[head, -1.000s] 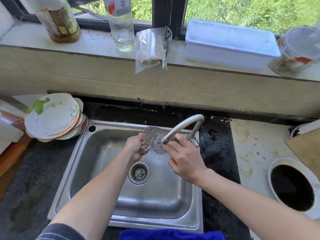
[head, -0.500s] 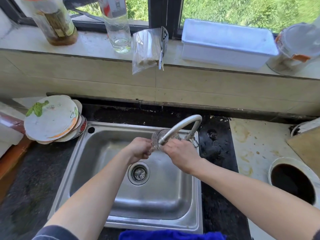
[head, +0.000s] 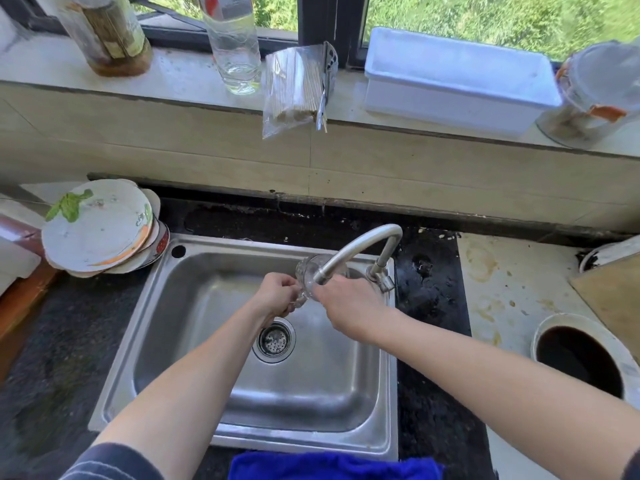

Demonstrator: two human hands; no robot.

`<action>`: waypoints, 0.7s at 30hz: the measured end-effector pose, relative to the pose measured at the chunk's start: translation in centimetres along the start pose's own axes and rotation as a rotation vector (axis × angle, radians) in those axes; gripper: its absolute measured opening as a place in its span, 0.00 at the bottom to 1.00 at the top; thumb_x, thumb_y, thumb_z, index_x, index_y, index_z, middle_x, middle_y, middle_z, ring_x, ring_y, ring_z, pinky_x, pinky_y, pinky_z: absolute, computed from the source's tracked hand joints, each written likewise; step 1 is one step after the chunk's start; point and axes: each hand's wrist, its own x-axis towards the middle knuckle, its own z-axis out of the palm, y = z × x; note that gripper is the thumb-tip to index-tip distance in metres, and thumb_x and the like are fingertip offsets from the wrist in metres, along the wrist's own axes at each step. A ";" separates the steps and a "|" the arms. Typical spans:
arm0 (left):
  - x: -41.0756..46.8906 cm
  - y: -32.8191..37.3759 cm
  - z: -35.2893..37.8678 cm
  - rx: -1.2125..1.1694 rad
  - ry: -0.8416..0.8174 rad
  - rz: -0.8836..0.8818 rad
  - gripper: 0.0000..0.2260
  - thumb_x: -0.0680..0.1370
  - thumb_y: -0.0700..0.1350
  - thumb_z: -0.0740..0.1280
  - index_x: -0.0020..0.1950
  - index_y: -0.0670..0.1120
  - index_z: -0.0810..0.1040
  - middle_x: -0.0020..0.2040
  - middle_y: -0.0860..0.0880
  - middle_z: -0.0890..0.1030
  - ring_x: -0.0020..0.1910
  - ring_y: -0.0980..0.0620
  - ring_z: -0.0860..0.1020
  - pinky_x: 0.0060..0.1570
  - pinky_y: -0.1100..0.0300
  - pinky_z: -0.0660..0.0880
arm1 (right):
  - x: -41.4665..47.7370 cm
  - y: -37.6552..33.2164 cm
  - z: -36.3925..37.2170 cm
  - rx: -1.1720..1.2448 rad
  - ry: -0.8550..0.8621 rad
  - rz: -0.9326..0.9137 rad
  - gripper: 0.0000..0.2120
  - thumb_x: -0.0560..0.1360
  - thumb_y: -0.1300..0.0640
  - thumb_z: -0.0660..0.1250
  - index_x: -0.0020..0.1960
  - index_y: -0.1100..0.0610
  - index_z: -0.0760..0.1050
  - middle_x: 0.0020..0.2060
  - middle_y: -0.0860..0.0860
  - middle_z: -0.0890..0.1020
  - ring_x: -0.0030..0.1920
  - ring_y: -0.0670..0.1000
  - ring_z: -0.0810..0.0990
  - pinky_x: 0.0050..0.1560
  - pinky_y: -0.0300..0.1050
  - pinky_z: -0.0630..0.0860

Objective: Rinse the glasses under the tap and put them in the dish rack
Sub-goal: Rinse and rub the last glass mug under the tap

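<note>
A clear patterned glass mug (head: pixel 309 272) lies tilted under the spout of the curved steel tap (head: pixel 360 244), above the steel sink (head: pixel 194 327). My left hand (head: pixel 277 296) grips the mug's handle at its left side. My right hand (head: pixel 349 306) holds the mug from the right and front, its fingers hiding much of the glass. Whether water is running I cannot tell. No dish rack is in view.
A stack of dirty plates (head: pixel 100 230) sits left of the sink. On the sill stand bottles (head: pixel 235 46), a bag of sticks (head: pixel 294 88), a white tub (head: pixel 457 81) and a jar (head: pixel 595 95). A dark-filled pot (head: pixel 581 358) stands at right, a blue cloth (head: pixel 332 465) at the front.
The mug has moved right and back, further under the spout. My right hand has closed over more of it. The left hand followed, still on the handle.
</note>
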 end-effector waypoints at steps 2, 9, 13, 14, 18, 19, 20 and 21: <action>0.0 0.1 0.4 0.015 0.014 0.014 0.13 0.77 0.31 0.58 0.36 0.40 0.74 0.24 0.46 0.71 0.16 0.56 0.63 0.20 0.71 0.56 | 0.8 -0.5 -0.4 0.000 -0.019 0.041 0.24 0.79 0.63 0.56 0.74 0.51 0.63 0.59 0.56 0.77 0.61 0.58 0.74 0.41 0.48 0.65; -0.2 -0.1 -1.6 0.074 -0.002 -0.020 0.13 0.78 0.32 0.59 0.35 0.42 0.72 0.27 0.45 0.69 0.17 0.55 0.63 0.21 0.68 0.57 | 0.0 -0.1 -0.1 0.026 -0.009 -0.035 0.22 0.78 0.64 0.57 0.70 0.53 0.66 0.63 0.53 0.75 0.63 0.55 0.72 0.43 0.47 0.65; -0.4 0.2 -2.4 0.104 -0.006 -0.052 0.12 0.79 0.34 0.59 0.37 0.43 0.73 0.28 0.45 0.69 0.19 0.55 0.64 0.21 0.68 0.57 | 0.4 -0.4 0.7 0.053 -0.079 -0.049 0.21 0.78 0.64 0.58 0.70 0.56 0.67 0.66 0.56 0.73 0.66 0.57 0.71 0.47 0.50 0.71; -0.4 0.1 -3.0 0.106 -0.013 -0.059 0.12 0.80 0.34 0.59 0.37 0.42 0.73 0.28 0.46 0.69 0.18 0.55 0.63 0.20 0.68 0.57 | -0.2 -0.1 1.2 0.071 -0.081 -0.102 0.22 0.78 0.65 0.58 0.72 0.55 0.66 0.69 0.54 0.71 0.69 0.56 0.68 0.50 0.51 0.72; -0.9 0.3 -3.2 0.127 -0.094 -0.086 0.11 0.80 0.34 0.59 0.38 0.41 0.73 0.28 0.45 0.69 0.18 0.56 0.64 0.20 0.68 0.58 | -0.7 0.6 1.9 -0.044 -0.058 -0.142 0.22 0.77 0.65 0.57 0.71 0.57 0.67 0.70 0.53 0.70 0.71 0.54 0.65 0.53 0.52 0.72; -1.0 0.5 -2.8 0.126 -0.109 -0.091 0.10 0.79 0.34 0.60 0.39 0.41 0.74 0.28 0.45 0.69 0.18 0.56 0.64 0.20 0.68 0.58 | -0.4 0.2 1.7 -0.056 -0.032 -0.098 0.21 0.77 0.65 0.57 0.69 0.58 0.69 0.68 0.53 0.73 0.68 0.55 0.68 0.51 0.52 0.71; -1.1 0.7 -2.6 0.110 -0.111 -0.092 0.08 0.79 0.34 0.60 0.41 0.40 0.75 0.29 0.45 0.69 0.19 0.56 0.65 0.20 0.68 0.58 | -0.1 -0.1 1.6 -0.049 0.000 -0.058 0.20 0.77 0.65 0.56 0.67 0.58 0.70 0.65 0.54 0.75 0.66 0.55 0.70 0.51 0.52 0.70; -1.2 1.0 -2.6 0.068 -0.107 -0.089 0.07 0.79 0.35 0.61 0.43 0.39 0.76 0.30 0.45 0.70 0.21 0.55 0.65 0.20 0.67 0.58 | 0.1 -0.3 1.3 -0.020 0.020 -0.022 0.19 0.77 0.65 0.56 0.66 0.57 0.70 0.63 0.54 0.76 0.65 0.55 0.71 0.52 0.52 0.69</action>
